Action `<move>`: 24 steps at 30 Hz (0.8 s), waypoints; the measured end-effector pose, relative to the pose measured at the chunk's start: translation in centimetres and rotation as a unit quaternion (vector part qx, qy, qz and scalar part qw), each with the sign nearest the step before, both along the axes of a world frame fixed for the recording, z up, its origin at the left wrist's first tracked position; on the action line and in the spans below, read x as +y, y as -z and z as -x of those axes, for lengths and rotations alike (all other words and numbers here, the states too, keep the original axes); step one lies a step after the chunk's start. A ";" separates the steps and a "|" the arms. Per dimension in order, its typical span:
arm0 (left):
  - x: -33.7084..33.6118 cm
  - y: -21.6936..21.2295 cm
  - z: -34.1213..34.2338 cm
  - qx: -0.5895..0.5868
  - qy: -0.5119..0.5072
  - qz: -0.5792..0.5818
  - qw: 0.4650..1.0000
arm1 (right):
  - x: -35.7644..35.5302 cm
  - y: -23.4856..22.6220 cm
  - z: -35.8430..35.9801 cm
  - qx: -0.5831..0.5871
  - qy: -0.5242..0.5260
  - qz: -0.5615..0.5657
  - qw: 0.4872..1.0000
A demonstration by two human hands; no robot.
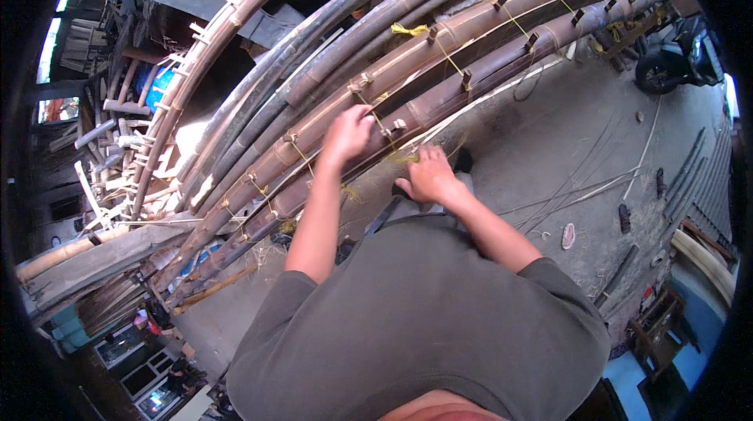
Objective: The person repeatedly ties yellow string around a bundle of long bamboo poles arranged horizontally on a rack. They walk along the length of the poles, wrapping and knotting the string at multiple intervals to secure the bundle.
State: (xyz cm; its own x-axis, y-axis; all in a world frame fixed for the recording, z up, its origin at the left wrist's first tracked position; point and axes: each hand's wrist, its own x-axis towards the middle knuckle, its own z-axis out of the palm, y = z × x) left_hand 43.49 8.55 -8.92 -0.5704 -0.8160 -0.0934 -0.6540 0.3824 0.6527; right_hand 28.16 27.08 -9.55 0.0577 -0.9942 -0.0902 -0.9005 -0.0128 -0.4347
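Two long brown bamboo poles, a far pole and a near pole, run side by side in front of me. Short pegs stick out of both, and thin yellow cords span the gap between them. My left hand is over the far pole, its fingers closed beside a peg and cord; what they hold is too small to make out. My right hand is closed at the near side of the near pole, on a yellow cord whose loose strands hang there.
More grey bamboo poles lie behind, with a curved, pegged bamboo pole at the left. A motorbike stands at the far right. On the concrete floor are thin strips, a pink slipper and scattered sticks.
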 end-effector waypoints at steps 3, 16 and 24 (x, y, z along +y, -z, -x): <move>2.3 -0.6 1.7 -0.012 -0.064 0.017 0.998 | 0.4 -2.1 -2.2 0.017 0.030 -0.032 0.999; 1.2 4.6 -0.2 0.131 -0.003 0.046 0.990 | -10.3 -7.7 -6.8 -0.300 -0.012 0.247 0.921; 1.5 -0.4 0.7 0.035 -0.040 0.018 0.998 | -22.5 -6.3 -0.5 0.077 -0.064 -0.065 0.993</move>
